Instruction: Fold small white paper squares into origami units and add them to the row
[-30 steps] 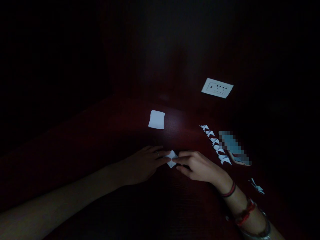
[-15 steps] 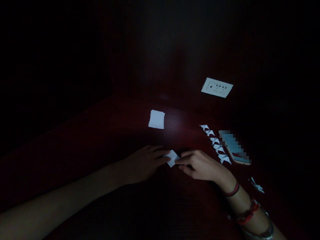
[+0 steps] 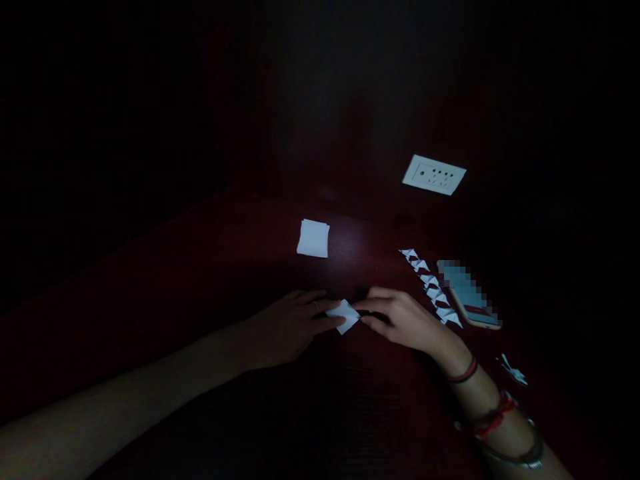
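A small white square of paper (image 3: 345, 327) lies on the dark red table, turned corner-on, with a crease near its right corner. My left hand (image 3: 287, 327), a ring on one finger, is stretched out flat with its fingers apart; index finger and thumb rest on the paper's left part. At the right corner, my right hand (image 3: 400, 320) has its thumb and index fingertips close about the paper's edge. Whether the index fingertip presses on the paper is hard to see. Bands and bracelets circle my right wrist and forearm.
Behind the hands is a stack of white paper squares (image 3: 313, 239). A row of several folded paper pieces (image 3: 434, 288) runs along the right, beside a phone (image 3: 470, 297). Nearer lies a small white crumpled-looking item (image 3: 514, 371). A socket plate (image 3: 434, 175) is on the wall.
My right hand has shifted slightly, its index finger lifting back from the paper's surface and its thumb moving up to the right corner. The left hand stays in place.
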`<action>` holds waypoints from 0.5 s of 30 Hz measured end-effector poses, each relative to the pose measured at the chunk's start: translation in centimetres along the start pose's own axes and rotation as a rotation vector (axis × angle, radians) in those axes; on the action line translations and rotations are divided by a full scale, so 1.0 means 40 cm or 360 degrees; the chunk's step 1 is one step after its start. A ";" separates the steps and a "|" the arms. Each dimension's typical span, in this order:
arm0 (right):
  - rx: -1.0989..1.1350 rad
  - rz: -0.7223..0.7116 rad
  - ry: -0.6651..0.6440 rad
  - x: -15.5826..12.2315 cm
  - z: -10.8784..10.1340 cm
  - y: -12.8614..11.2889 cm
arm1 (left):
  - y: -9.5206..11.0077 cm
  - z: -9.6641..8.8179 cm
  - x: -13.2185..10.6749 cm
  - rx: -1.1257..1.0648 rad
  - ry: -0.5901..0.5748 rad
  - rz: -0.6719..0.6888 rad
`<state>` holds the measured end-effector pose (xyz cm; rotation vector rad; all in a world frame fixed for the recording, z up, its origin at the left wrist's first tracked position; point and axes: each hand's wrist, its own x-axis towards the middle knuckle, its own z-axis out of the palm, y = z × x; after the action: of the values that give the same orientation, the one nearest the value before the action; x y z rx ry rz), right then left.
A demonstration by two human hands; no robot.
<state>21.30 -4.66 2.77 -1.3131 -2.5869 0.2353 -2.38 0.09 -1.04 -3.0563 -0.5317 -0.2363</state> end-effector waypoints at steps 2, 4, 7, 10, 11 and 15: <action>-0.0015 -0.0013 -0.0001 0.001 0.007 0.007 | 0.002 -0.001 0.000 0.0002 -0.0003 -0.0001; -0.0025 -0.0022 0.0001 0.003 0.013 0.012 | 0.001 0.000 0.000 0.0001 0.0007 -0.0002; -0.0020 -0.0028 0.0009 0.008 0.019 0.016 | -0.004 0.005 0.001 -0.0005 0.0022 0.0005; 0.0019 -0.0011 0.0048 0.014 0.025 0.017 | -0.008 0.008 0.000 0.0001 0.0027 0.0024; 0.0041 0.0001 0.0070 0.016 0.028 0.017 | -0.008 0.008 0.000 0.0006 0.0025 0.0028; 0.0162 0.0029 0.0176 0.025 0.040 0.016 | -0.008 0.005 -0.001 -0.0001 -0.0014 0.0038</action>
<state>20.77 -3.55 1.23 -1.2770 -2.4390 0.2855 -2.51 0.39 -1.23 -3.0640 -0.4956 -0.2225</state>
